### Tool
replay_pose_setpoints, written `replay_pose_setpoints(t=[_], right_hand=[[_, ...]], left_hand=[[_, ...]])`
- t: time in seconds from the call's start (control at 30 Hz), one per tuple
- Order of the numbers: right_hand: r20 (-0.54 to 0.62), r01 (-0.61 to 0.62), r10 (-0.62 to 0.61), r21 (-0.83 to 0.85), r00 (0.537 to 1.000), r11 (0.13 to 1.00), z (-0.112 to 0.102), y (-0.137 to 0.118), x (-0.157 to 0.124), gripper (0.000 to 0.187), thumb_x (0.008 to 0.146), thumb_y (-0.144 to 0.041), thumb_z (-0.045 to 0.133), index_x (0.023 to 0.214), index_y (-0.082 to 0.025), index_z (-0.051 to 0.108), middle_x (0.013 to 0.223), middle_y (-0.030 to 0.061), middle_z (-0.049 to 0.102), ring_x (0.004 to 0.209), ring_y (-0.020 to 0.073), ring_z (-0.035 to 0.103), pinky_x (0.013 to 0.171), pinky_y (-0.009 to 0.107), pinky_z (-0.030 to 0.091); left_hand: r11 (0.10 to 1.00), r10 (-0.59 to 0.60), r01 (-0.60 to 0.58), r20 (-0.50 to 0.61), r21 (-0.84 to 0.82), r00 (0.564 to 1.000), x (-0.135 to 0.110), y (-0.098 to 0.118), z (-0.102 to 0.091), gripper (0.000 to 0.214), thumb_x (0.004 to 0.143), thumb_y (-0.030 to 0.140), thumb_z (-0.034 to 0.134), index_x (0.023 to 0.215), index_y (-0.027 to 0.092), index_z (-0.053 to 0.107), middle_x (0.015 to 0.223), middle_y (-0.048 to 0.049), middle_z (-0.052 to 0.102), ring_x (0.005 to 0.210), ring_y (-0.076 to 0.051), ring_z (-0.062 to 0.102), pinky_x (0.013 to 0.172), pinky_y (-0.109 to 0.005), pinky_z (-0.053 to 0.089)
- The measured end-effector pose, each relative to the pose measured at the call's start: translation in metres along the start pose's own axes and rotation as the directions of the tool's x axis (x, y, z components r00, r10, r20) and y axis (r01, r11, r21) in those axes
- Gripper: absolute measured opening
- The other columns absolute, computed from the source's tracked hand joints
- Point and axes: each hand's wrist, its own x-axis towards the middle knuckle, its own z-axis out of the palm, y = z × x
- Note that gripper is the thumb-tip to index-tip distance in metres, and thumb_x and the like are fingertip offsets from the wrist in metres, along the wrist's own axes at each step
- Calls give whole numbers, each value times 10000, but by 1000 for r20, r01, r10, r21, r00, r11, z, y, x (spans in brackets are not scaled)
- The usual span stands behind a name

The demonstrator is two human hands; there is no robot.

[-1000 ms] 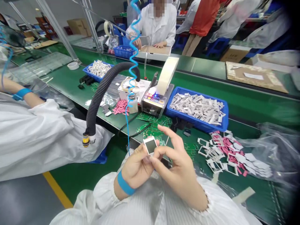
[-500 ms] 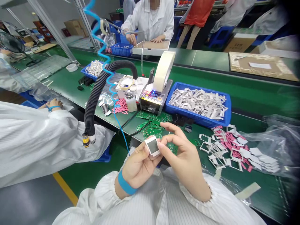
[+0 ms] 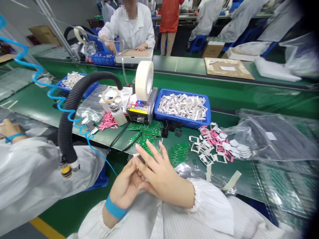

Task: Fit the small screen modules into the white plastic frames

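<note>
In front of my body, my left hand (image 3: 126, 186), with a blue band at the wrist, is closed on a small white-framed screen (image 3: 136, 155). Only a white edge of it shows; the rest is hidden by fingers. Across it lies my right hand (image 3: 159, 169), its fingers stretched out and spread, with the index fingertip against the frame. Just beyond the hands are green circuit boards (image 3: 178, 153) in several overlapping rows. Right of these lie loose white frames (image 3: 205, 151), mixed with pink strips (image 3: 215, 137).
A blue bin (image 3: 208, 118) of white frames stands behind the boards, beside a tape dispenser (image 3: 139, 111). A black hose (image 3: 66, 126) arches at left, with a coiled blue tube (image 3: 58, 103) near it. Co-workers sit at left and across the bench (image 3: 179, 64).
My view has swung right. The screen has tilted so its dark face no longer shows. My right hand has gone from pinching its edge to spreading its fingers over it.
</note>
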Motion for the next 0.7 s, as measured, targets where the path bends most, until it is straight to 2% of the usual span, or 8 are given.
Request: replay_pose_setpoints(t=[0.17,0.33,0.43,0.5,0.53,0.6,0.63,0.7], right_hand=[[-142,-97,137,256,980,962,-11,12,-19,177,899,-181,464,1019,-202,592,1064,20,679,990,157,563,970,405,330],[-358,-13,100,237,929,971,-5,15,-29,135,852,-112,535,887,-223,604,898,-59,720,861,119,589,981,397,319],[-277,21,38,207,960,978,-1,23,-36,96,879,-224,528,923,-225,613,983,-26,709,973,138,575,956,373,368],[-97,-164,175,109,980,980,-1,36,-43,201,892,-348,493,993,-225,615,1041,13,686,1004,149,570,899,340,418],[-10,-318,318,10,948,948,0,45,-47,254,897,-381,470,1027,-216,613,1056,38,674,991,161,576,860,338,437],[62,-577,602,-220,796,786,1,63,-53,302,898,-384,461,1040,-171,619,1038,96,658,942,216,588,788,375,450],[61,-643,688,-304,723,703,2,72,-55,309,889,-376,479,1015,-137,629,1013,128,652,922,255,588,760,404,445],[71,-672,744,-380,664,636,7,84,-55,331,850,-384,544,938,-82,646,954,179,637,894,319,581,719,441,429]], left_hand=[[978,-52,9,206,208,977,3,-8,-4,224,671,216,749,876,132,719,841,-55,714,770,-130,623,742,-243,479],[990,-92,67,206,126,974,9,-19,2,317,694,289,734,987,176,693,907,-45,706,798,-130,631,742,-255,490],[997,-56,48,144,60,988,17,-25,1,227,704,226,728,926,187,700,867,-13,718,775,-105,641,716,-215,495],[998,-51,48,111,29,993,22,-26,-2,235,679,211,749,907,185,700,860,-15,733,787,-117,659,755,-235,508],[999,-47,45,100,14,994,25,-26,-4,262,660,224,764,910,182,699,862,-22,740,799,-130,667,784,-257,514],[999,-37,37,85,-5,996,30,-27,-7,331,623,267,788,925,172,693,845,-31,747,796,-144,676,813,-287,521],[999,-35,36,81,-11,996,32,-27,-7,364,611,292,793,936,165,689,831,-31,746,780,-142,676,802,-286,527],[999,-47,48,85,-17,995,35,-28,-7,426,597,341,791,962,153,677,793,-21,735,721,-124,667,740,-262,539]])
